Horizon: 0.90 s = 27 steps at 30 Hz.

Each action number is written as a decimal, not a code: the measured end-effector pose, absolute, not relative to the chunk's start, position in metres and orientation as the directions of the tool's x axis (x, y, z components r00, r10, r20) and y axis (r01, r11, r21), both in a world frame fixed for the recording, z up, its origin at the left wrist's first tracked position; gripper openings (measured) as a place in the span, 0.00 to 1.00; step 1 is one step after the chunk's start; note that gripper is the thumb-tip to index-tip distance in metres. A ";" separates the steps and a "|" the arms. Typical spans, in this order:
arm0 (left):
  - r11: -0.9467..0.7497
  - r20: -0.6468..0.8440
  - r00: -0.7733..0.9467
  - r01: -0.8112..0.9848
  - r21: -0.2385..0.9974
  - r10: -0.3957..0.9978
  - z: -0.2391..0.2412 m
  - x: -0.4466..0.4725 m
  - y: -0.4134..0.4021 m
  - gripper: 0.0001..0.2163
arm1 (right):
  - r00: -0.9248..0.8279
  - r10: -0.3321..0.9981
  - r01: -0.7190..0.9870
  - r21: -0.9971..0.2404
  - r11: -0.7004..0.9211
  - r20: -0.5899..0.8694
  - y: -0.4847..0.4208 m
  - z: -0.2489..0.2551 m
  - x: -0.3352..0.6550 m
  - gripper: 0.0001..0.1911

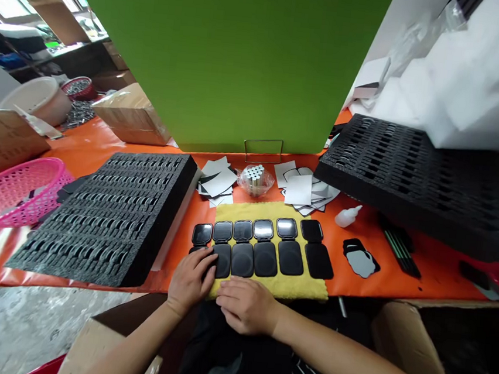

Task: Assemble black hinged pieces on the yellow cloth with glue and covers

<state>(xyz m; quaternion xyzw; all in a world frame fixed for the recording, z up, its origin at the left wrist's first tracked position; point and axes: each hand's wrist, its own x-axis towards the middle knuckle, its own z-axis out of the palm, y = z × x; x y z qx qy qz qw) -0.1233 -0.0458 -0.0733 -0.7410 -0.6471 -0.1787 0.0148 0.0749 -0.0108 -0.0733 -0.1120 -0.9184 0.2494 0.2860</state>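
On a yellow cloth [266,287] lies a row of several black hinged flat pieces [242,260], unfolded, each with a smaller glossy upper panel and a larger matt lower panel. My left hand [191,280] rests on the leftmost piece [202,233], its fingers spread over the lower panel and reaching the edge of the neighbouring one. Most of that lower panel is hidden. My right hand [247,305] lies at the cloth's front edge, just below the row, fingers extended side by side. Nothing shows in it.
Black slotted foam trays stand left [109,215] and right [380,158]. Behind the cloth are white paper pieces [219,179] and a bag of small cylinders [255,179]. A small white bottle [347,216] lies right. A green panel [244,63] rises behind; a pink basket [51,180] stands far left.
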 end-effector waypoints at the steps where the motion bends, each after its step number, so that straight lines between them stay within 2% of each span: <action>1: -0.162 0.285 0.098 0.964 0.212 0.954 -0.073 -0.124 -0.046 0.14 | -0.800 0.396 0.077 -0.576 0.814 0.451 -0.011 -0.069 0.076 0.13; 5: -0.175 0.293 0.107 0.960 0.218 0.950 -0.072 -0.124 -0.046 0.14 | -0.726 0.611 0.183 -0.767 0.614 0.316 -0.009 -0.049 0.088 0.13; 9: -0.159 0.284 0.097 0.966 0.205 0.954 -0.071 -0.124 -0.047 0.13 | -0.600 0.782 0.392 -0.790 0.471 0.169 0.007 -0.035 0.118 0.14; 12: -0.144 0.270 0.081 0.964 0.222 0.959 -0.070 -0.124 -0.049 0.13 | -0.465 0.885 0.628 -0.689 0.362 0.041 0.032 -0.031 0.150 0.16; 15: -0.109 0.274 0.031 0.956 0.272 0.961 -0.068 -0.124 -0.050 0.13 | -0.350 0.936 0.818 -0.494 0.293 -0.025 0.057 -0.033 0.184 0.20; 17: -0.020 0.284 -0.075 0.948 0.316 0.956 -0.066 -0.126 -0.051 0.13 | -0.275 0.961 0.902 -0.355 0.247 -0.031 0.069 -0.036 0.205 0.23; 20: 0.205 0.249 -0.306 0.910 0.360 0.919 -0.064 -0.128 -0.050 0.16 | -0.183 0.981 0.967 -0.193 0.167 -0.067 0.078 -0.041 0.225 0.28; 23: 0.340 0.169 -0.416 0.873 0.350 0.893 -0.062 -0.127 -0.046 0.19 | -0.142 0.982 0.985 -0.121 0.127 -0.126 0.077 -0.045 0.230 0.32; 27: 0.396 0.093 -0.433 0.878 0.268 0.897 -0.057 -0.118 -0.038 0.24 | -0.149 0.978 0.985 -0.106 0.134 -0.149 0.073 -0.048 0.220 0.35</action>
